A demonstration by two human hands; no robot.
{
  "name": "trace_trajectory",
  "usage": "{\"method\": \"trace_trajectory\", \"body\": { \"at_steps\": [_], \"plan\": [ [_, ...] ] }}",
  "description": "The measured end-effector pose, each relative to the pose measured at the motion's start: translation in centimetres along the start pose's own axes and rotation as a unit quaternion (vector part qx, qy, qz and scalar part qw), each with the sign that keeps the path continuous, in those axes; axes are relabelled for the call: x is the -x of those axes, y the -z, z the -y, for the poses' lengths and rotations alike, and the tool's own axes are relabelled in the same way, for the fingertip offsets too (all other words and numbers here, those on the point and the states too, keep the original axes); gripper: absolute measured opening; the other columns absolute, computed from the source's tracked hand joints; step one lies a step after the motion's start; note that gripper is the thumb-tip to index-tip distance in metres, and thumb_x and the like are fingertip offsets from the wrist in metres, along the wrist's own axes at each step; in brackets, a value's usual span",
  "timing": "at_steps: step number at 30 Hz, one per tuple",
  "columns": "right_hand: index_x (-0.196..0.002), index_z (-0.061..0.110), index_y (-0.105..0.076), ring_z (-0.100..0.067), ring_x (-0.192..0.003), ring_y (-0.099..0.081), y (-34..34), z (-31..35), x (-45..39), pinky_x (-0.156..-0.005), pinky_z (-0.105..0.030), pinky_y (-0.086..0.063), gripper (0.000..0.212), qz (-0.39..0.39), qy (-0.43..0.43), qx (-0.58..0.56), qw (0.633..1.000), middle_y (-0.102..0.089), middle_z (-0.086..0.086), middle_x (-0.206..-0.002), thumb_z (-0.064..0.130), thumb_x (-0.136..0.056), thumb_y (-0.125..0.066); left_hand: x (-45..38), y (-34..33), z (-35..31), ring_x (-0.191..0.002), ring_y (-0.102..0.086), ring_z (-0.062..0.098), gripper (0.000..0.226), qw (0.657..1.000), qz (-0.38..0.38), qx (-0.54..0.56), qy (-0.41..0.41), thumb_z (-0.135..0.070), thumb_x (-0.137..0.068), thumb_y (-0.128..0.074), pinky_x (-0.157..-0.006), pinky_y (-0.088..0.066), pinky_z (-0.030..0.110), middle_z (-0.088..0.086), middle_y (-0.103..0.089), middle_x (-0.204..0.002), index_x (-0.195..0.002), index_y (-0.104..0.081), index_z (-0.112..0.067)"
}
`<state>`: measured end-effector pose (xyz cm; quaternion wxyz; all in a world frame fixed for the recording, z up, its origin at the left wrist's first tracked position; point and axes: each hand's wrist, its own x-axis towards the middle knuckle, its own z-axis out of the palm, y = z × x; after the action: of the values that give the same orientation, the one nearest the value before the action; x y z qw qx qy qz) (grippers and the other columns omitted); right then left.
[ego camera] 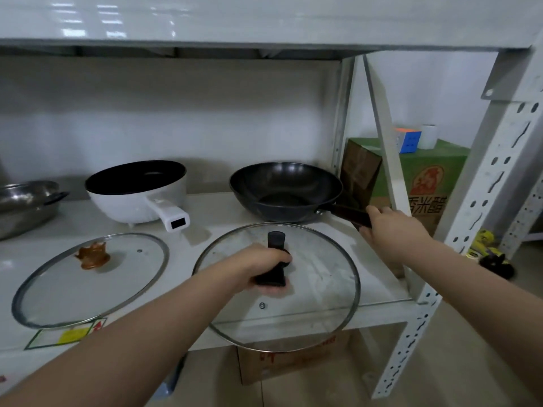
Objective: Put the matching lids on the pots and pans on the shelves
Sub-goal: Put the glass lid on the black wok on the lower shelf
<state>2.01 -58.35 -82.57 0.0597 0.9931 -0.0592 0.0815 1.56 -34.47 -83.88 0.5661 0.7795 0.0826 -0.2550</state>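
Observation:
My left hand (pixel 260 267) grips the black handle of a large glass lid (pixel 317 289), held over the front edge of the shelf. Behind it stands a black wok (pixel 282 189), uncovered. My right hand (pixel 388 227) holds the wok's dark handle (pixel 351 214) at the right. A second glass lid with a brown knob (pixel 88 279) lies flat on the shelf to the left. Behind that lid sits a white pot with a dark inside and a white handle (pixel 138 192), also uncovered.
A steel pan (pixel 25 204) sits at the far left of the white shelf (pixel 205 227). The upper shelf (pixel 235 22) hangs low overhead. A perforated metal post (pixel 458 230) and a slanted brace (pixel 385 148) stand at the right, with a green carton (pixel 423 177) beyond.

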Motion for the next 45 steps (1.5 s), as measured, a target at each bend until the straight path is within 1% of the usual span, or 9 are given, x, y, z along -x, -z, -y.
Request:
{"method": "trace_trajectory", "body": {
  "at_steps": [3, 6, 9, 18, 23, 26, 29, 35, 45],
  "plan": [
    [-0.122, 0.012, -0.044, -0.032, -0.097, -0.058, -0.6, -0.3, -1.1, -0.075, -0.04, -0.048, 0.035, 0.007, 0.004, 0.008, 1.0, -0.057, -0.013, -0.11, 0.035, -0.096, -0.036, -0.1, -0.5, 0.0, -0.031, -0.058, 0.011, 0.002, 0.987, 0.026, 0.158, 0.003, -0.005, -0.091, -0.052, -0.036, -0.049, 0.019, 0.01, -0.062, -0.059, -0.091, -0.05, -0.003],
    [-0.132, 0.015, -0.04, -0.031, -0.087, -0.058, -0.8, -0.6, -2.3, -0.066, -0.034, -0.045, 0.037, 0.036, 0.008, 0.0, 0.999, -0.06, -0.013, -0.105, 0.029, -0.098, -0.034, 0.1, -0.8, 0.2, -0.025, -0.044, 0.009, 0.017, 0.983, 0.03, 0.182, -0.009, -0.003, -0.094, -0.045, -0.035, -0.042, 0.017, 0.0, -0.049, -0.035, -0.078, -0.048, -0.006],
    [-0.139, 0.016, -0.038, -0.032, -0.092, -0.061, -1.0, -0.8, -3.1, -0.071, -0.035, -0.049, 0.042, 0.063, 0.006, -0.031, 0.997, -0.063, -0.014, -0.108, 0.026, -0.098, -0.036, 0.6, -0.5, 0.2, -0.023, -0.037, 0.006, 0.016, 0.975, 0.042, 0.217, -0.002, 0.001, -0.094, -0.042, -0.031, -0.038, 0.013, -0.002, -0.044, -0.032, -0.08, -0.044, -0.006],
    [-0.145, 0.021, -0.031, -0.032, -0.106, -0.057, -0.2, -0.7, -3.6, -0.083, -0.036, -0.048, 0.048, 0.087, -0.002, -0.05, 0.995, -0.058, -0.016, -0.122, 0.022, -0.097, -0.036, 5.8, 2.5, 0.1, -0.029, -0.034, 0.002, 0.006, 0.987, 0.094, 0.132, -0.008, -0.007, -0.094, -0.05, -0.031, -0.035, 0.014, -0.006, -0.041, -0.043, -0.098, -0.05, -0.003],
    [-0.147, 0.022, -0.025, -0.025, -0.086, -0.052, 0.2, -0.8, -3.4, -0.065, -0.027, -0.041, 0.05, 0.1, -0.009, -0.051, 0.994, -0.057, -0.015, -0.125, 0.023, -0.098, -0.036, 9.3, 3.9, -1.4, -0.03, -0.032, 0.001, 0.005, 0.99, 0.111, 0.067, -0.046, -0.01, -0.093, -0.051, -0.031, -0.032, 0.013, -0.007, -0.038, -0.045, -0.091, -0.053, -0.006],
    [-0.144, 0.026, -0.03, -0.027, -0.11, -0.056, 0.2, -1.1, -3.4, -0.087, -0.03, -0.048, 0.051, 0.106, -0.006, -0.067, 0.992, -0.054, -0.011, -0.134, 0.034, -0.096, -0.042, 10.2, 4.6, -3.0, -0.028, -0.03, 0.0, 0.012, 0.989, 0.112, 0.066, -0.074, -0.011, -0.094, -0.05, -0.029, -0.031, 0.012, -0.009, -0.037, -0.042, -0.105, -0.051, -0.007],
    [-0.133, 0.029, -0.043, -0.026, -0.117, -0.053, 0.1, -1.5, -3.8, -0.098, -0.035, -0.045, 0.045, 0.143, 0.013, -0.051, 0.988, -0.055, -0.005, -0.132, 0.042, -0.09, -0.045, 10.1, 5.2, -5.1, -0.027, -0.03, 0.0, 0.007, 0.985, 0.103, 0.073, -0.113, -0.011, -0.094, -0.049, -0.029, -0.03, 0.011, -0.009, -0.037, -0.041, -0.1, -0.051, -0.009],
    [-0.124, 0.019, -0.052, -0.027, -0.106, -0.059, 0.4, -1.6, -3.8, -0.091, -0.032, -0.048, 0.033, 0.118, 0.023, -0.062, 0.991, -0.062, -0.011, -0.119, 0.031, -0.095, -0.041, 6.9, 6.3, -9.7, -0.026, -0.033, 0.001, 0.007, 0.974, 0.106, 0.125, -0.155, -0.009, -0.095, -0.046, -0.028, -0.033, 0.012, -0.008, -0.039, -0.04, -0.09, -0.051, -0.007],
    [-0.146, 0.029, -0.028, -0.024, -0.102, -0.063, -0.6, -2.1, -4.0, -0.085, -0.031, -0.052, 0.052, 0.071, 0.04, -0.088, 0.993, -0.066, -0.007, -0.118, 0.034, -0.095, -0.042, -4.6, 6.3, -16.0, -0.027, -0.043, 0.002, 0.008, 0.969, 0.081, 0.161, -0.171, -0.008, -0.095, -0.048, -0.03, -0.039, 0.012, -0.004, -0.049, -0.036, -0.088, -0.052, -0.004]
  ]
}}
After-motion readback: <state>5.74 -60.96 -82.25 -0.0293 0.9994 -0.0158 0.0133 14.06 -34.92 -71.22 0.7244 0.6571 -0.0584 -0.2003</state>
